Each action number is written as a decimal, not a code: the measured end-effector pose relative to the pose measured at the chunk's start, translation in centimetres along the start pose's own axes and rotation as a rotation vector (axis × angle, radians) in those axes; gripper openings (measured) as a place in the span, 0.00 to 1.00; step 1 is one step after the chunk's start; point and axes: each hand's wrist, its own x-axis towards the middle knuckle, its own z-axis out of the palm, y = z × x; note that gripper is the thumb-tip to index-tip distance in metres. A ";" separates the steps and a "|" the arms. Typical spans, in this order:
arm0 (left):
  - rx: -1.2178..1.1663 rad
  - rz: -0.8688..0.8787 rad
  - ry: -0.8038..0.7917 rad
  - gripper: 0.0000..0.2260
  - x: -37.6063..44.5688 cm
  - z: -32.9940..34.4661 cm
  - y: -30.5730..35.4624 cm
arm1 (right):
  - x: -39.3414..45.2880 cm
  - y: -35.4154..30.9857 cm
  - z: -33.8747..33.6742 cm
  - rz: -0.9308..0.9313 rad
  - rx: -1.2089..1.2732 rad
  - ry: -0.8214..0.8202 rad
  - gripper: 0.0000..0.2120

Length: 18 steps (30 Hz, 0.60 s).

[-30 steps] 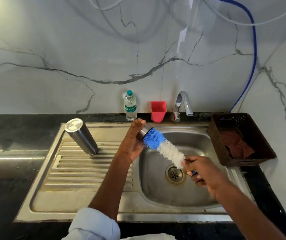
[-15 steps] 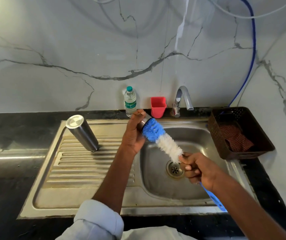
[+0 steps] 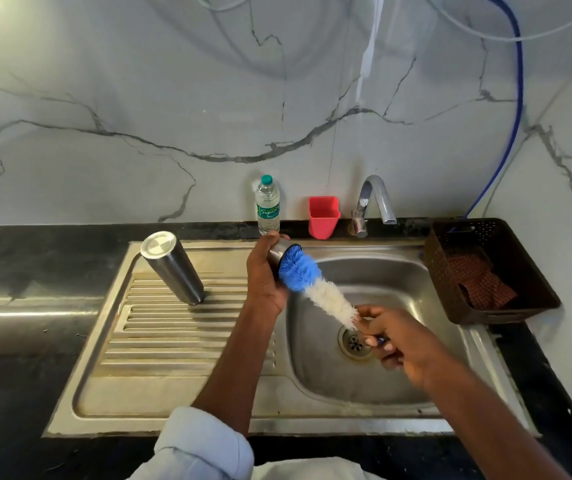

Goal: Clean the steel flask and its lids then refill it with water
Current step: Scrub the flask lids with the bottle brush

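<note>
The steel flask [image 3: 173, 268] stands upside down on the sink's ribbed drainboard [image 3: 173, 327], left of my hands. My left hand [image 3: 264, 275] grips a small steel lid [image 3: 279, 252] over the basin's left edge, its open side turned to the right. A bottle brush [image 3: 315, 287] with a blue tip and white bristles is pushed into the lid. My right hand [image 3: 393, 339] holds the brush by its handle just below the bristles, above the drain [image 3: 353, 342]. Most of the handle is hidden by that hand.
A tap [image 3: 376, 199] stands behind the basin [image 3: 416, 282], with no water running. A plastic water bottle [image 3: 267, 206] and a red cup [image 3: 324, 216] stand on the back ledge. A brown basket [image 3: 492, 271] holding a checked cloth sits at the right. Black countertop [image 3: 17, 341] surrounds the sink.
The brush has stayed in the lid while my right hand shifted slightly along the handle. The camera view has tilted a little; the flask has not moved.
</note>
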 end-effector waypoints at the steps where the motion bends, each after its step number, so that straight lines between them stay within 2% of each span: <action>1: 0.034 0.058 -0.051 0.03 -0.2 -0.2 0.5 | -0.1 -0.1 0.0 -0.029 0.006 0.011 0.13; 3: 0.171 0.086 -0.062 0.07 -0.2 -0.5 1.0 | -0.3 0.5 0.0 -0.307 -0.209 0.192 0.12; 5: 0.343 -0.060 0.052 0.17 0.0 -0.6 1.2 | -0.5 0.8 -0.5 -0.584 -0.623 0.414 0.15; 7: 0.429 -0.240 0.148 0.25 0.3 -1.1 0.9 | -0.5 0.9 -1.0 -0.759 -1.014 0.557 0.20; 9: 0.436 -0.310 0.157 0.25 0.3 -1.7 0.1 | -0.2 1.0 -1.2 -0.826 -1.154 0.602 0.23; 10: 0.424 -0.290 0.138 0.21 0.3 -1.8 -0.3 | -0.1 1.0 -1.0 -0.755 -1.072 0.538 0.21; 11: 0.375 -0.230 0.102 0.18 0.5 -2.0 -0.7 | 0.2 0.9 -0.9 -0.567 -0.826 0.410 0.17; 13: 0.173 -0.113 -0.056 0.18 0.8 -2.5 -0.9 | 0.8 0.2 -0.9 -0.086 -0.175 0.048 0.11; 14: 0.090 -0.077 -0.152 0.19 0.8 -2.7 -0.5 | 0.8 0.0 -1.1 0.046 0.010 -0.055 0.10; 15: 0.050 -0.054 -0.228 0.20 0.8 -2.9 -0.1 | 0.8 0.0 -1.2 0.063 0.044 -0.087 0.10; 16: 0.055 -0.049 -0.259 0.22 0.8 -3.1 0.3 | 0.7 -0.2 -1.2 -0.005 -0.002 -0.050 0.10; 18: 0.135 -0.110 -0.177 0.25 0.9 -3.1 0.7 | -0.2 -0.2 -0.7 -0.297 -0.266 0.141 0.11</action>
